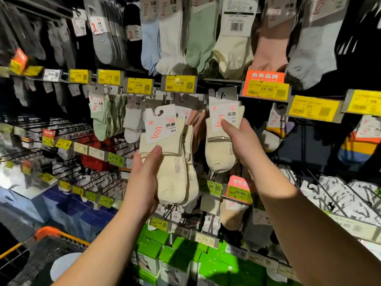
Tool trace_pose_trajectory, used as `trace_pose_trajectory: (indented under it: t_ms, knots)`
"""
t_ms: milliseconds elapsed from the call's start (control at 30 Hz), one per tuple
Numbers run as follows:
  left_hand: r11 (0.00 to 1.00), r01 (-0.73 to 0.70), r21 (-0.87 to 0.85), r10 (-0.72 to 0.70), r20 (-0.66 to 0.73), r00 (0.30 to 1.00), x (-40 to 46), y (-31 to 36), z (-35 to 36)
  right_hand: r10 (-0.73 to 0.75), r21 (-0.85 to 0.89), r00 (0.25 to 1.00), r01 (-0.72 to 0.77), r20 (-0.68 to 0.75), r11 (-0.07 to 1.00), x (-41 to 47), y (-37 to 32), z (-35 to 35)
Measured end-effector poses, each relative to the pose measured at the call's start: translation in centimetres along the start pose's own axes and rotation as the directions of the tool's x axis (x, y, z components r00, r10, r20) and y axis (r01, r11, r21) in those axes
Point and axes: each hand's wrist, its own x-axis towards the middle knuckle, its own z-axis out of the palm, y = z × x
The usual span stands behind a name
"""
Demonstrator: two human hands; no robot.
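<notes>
We stand at a shop's sock wall, our hands apart, each clamped on its own pack. At the centre of the frame our left hand (144, 182) grips the left pack of cream socks (175, 168) from below, thumb laid across the front, fingers behind. Just right of centre and a little higher, our right hand (241, 139) holds the right pack of cream socks (219, 149) by its side, thumb pressing on the card label (226, 108). The two packs are near each other but not touching. The left pack's card hook looks free of any peg; we cannot tell whether the right pack's hook hangs on one. Yellow price tags (179, 84) run along the rail above, and a shopping trolley (47, 234) sits at the lower left. We judge this a side-by-side comparison. It goes best if we keep both labels facing us, slide the right thumb off the print, and hold the packs level so size and knit can be matched.
</notes>
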Motion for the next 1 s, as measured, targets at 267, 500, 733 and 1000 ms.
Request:
trace_pose_trajectory:
  t_ms: [267, 500, 733, 1000]
  knots:
    - [1.0, 0.015, -0.001, -0.015, 0.031, 0.999, 0.4, 0.2, 0.1, 0.012, -0.017, 0.994, -0.013, -0.106, 1.0, 0.2, 0.6, 0.5]
    - [1.0, 0.008, -0.017, -0.008, 0.041, 0.999, 0.5, 0.4, 0.3, 0.062, -0.172, 0.994, -0.076, -0.087, 0.982, 1.5, 1.3, 1.1]
    - [1.0, 0.015, -0.019, -0.014, 0.039, 0.999, 0.9, -0.1, 0.6, 0.151, -0.432, 0.984, -0.176, -0.091, 0.885, 3.7, 1.6, 0.8]
    - [1.0, 0.015, 0.014, -0.016, 0.061, 0.998, 1.1, -0.3, 0.7, 0.193, -0.477, 0.979, -0.197, -0.058, 0.857, 3.7, 2.0, 0.2]
